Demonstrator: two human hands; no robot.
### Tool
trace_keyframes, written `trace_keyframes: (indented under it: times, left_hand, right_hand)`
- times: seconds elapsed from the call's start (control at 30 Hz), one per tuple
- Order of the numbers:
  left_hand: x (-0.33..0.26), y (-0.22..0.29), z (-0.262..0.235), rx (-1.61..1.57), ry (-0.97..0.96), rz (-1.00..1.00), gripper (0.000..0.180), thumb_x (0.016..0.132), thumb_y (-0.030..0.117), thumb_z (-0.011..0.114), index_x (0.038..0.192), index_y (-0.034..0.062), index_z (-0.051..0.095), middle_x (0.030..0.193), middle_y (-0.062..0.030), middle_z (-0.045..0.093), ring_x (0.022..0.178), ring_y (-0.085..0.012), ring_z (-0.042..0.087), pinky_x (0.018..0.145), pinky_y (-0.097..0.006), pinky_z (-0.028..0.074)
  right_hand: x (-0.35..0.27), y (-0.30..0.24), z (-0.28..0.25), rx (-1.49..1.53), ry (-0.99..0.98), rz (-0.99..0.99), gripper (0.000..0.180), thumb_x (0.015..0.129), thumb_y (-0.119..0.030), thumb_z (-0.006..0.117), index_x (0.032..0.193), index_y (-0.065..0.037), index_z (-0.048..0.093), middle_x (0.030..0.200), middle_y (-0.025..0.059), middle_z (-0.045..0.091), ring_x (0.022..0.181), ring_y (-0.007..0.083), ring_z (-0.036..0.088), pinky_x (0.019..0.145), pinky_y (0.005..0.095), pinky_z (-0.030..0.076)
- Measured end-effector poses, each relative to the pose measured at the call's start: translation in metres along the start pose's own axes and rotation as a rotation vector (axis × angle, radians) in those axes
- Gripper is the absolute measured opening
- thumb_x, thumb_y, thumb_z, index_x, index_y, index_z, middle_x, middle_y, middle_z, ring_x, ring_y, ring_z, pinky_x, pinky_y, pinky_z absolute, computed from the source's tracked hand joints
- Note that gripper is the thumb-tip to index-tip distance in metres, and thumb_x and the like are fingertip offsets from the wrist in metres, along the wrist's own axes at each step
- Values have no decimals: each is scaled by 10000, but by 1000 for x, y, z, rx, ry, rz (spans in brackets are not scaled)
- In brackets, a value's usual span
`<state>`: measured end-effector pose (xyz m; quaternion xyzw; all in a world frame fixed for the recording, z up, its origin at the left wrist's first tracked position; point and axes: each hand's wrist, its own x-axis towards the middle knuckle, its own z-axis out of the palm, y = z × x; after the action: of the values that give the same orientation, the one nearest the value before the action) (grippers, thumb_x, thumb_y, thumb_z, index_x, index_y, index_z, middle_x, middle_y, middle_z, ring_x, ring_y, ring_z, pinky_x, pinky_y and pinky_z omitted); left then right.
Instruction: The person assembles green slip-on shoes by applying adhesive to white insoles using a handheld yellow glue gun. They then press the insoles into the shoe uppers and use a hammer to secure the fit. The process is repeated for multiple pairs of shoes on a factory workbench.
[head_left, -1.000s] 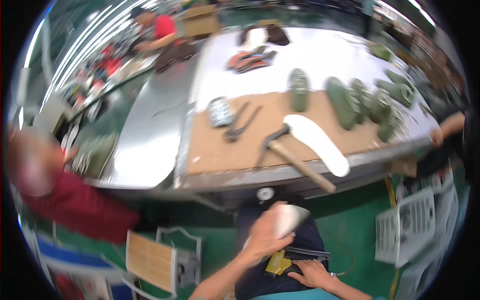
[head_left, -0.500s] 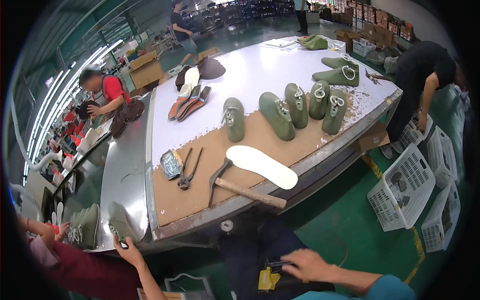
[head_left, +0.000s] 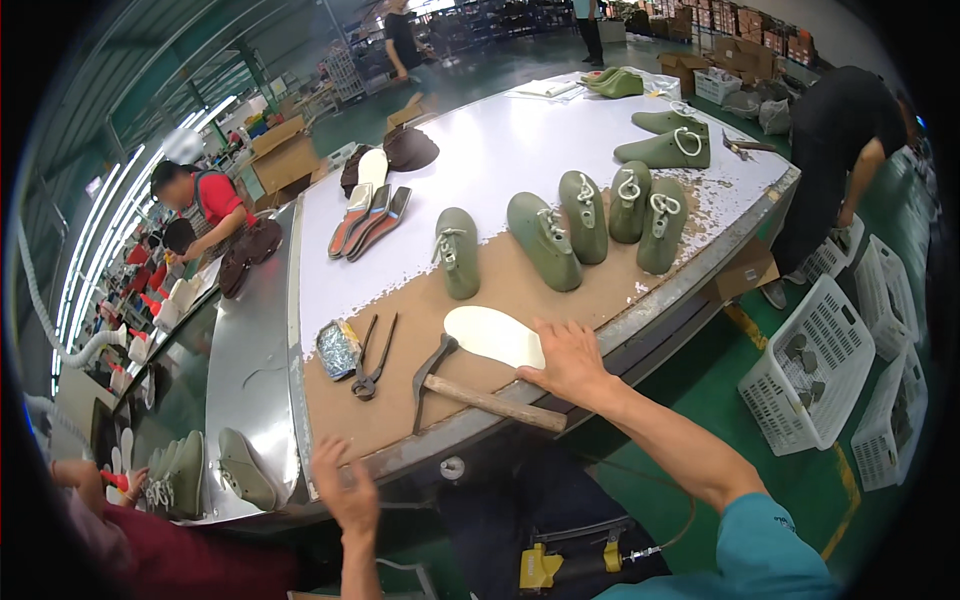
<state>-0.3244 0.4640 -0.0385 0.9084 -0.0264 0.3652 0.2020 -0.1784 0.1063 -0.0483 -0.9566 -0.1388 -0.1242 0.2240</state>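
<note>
My right hand (head_left: 570,362) is closed on the near end of a white insole (head_left: 488,335), thumb on one side and fingers on the other; the insole lies on the brown board surface of the table. Below it rests a hammer (head_left: 490,400) with a wooden handle and a dark curved head. My left hand (head_left: 345,488), slightly blurred, hovers by the table's near left edge with fingers apart and holds nothing. Near it are pincers (head_left: 372,372) and a clear-wrapped packet (head_left: 338,350). On my lap lies a yellow-and-black tool (head_left: 570,566) with a hose.
Several green shoe lasts with laces (head_left: 545,240) stand across the table. Striped soles (head_left: 370,222) lie farther left. A lone green last (head_left: 245,470) sits on the metal bench beside a co-worker's hand (head_left: 130,483). White crates (head_left: 808,365) stand right, near a bending person (head_left: 845,130).
My right hand has left the yellow-and-black tool and taken hold of the insole. My left hand has let go of the green last on the bench and moved right.
</note>
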Motion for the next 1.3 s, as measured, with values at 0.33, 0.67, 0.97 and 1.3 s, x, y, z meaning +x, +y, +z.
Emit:
trace_keyframes:
  times: [0.33, 0.67, 0.97, 1.3]
  left_hand:
    - [148, 42, 173, -350, -335, -31, 670, 981, 212, 712, 1541, -36, 439, 1498, -236, 544, 1388, -347, 525, 1155, -442, 404]
    - [260, 36, 307, -544, -464, -377, 854, 932, 256, 742, 1631, 53, 294, 1500, -167, 525, 1353, -292, 527, 1125, -393, 417]
    - [250, 47, 252, -779, -770, -659, 568, 953, 184, 660, 1490, 142, 477, 1294, -67, 641, 1047, -231, 660, 808, -406, 566]
    - [182, 76, 181, -1195, -821, -774, 493, 1003, 253, 688, 1390, -17, 548, 1263, -109, 688, 1142, -250, 678, 948, -410, 575]
  right_hand:
    - [14, 32, -11, -90, -135, -86, 320, 787, -251, 746, 970, 10, 719, 953, 225, 728, 986, 394, 691, 869, 490, 573]
    - [-44, 65, -56, 266, 67, 72, 250, 919, -74, 554, 1149, 12, 601, 834, 107, 704, 748, 352, 721, 722, 441, 578]
    - [-143, 67, -70, 1277, -61, 477, 641, 1032, -437, 604, 1465, -14, 394, 1237, 202, 667, 1168, 278, 658, 1018, 412, 499]
    - [-125, 30, -66, 1285, 75, 354, 781, 1030, -386, 659, 1623, -17, 309, 1455, 147, 559, 1311, 231, 550, 1115, 378, 437]
